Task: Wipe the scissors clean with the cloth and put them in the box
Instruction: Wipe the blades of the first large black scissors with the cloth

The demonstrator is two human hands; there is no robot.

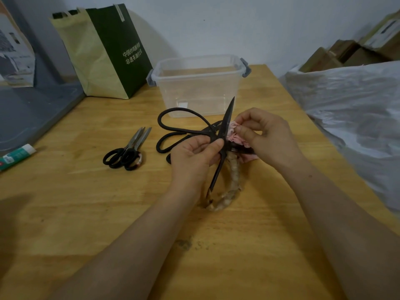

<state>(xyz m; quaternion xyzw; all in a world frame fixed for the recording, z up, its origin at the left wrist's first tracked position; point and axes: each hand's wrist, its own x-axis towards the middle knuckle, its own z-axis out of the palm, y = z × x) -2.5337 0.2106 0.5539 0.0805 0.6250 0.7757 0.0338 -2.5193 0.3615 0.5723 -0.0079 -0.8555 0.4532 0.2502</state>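
Note:
My left hand (pixel 192 156) grips a pair of dark iron scissors (pixel 227 120) near the pivot, blade pointing up, one handle wrapped in pale cord. My right hand (pixel 266 135) pinches a pink cloth (pixel 232 135) against the blade. Behind them on the table lies a larger pair of black scissors with big loop handles (pixel 173 128). To the left lies a small pair of black-handled scissors (pixel 127 152). A clear plastic box (pixel 199 83) with grey latches stands open at the back, nothing visible inside.
A green and yellow paper bag (pixel 104 53) stands at the back left of the wooden table (pixel 86 213). A glue stick (pixel 15 155) lies at the left edge beside a grey surface (pixel 32 113). A white plastic sack (pixel 357 109) and cardboard boxes fill the right.

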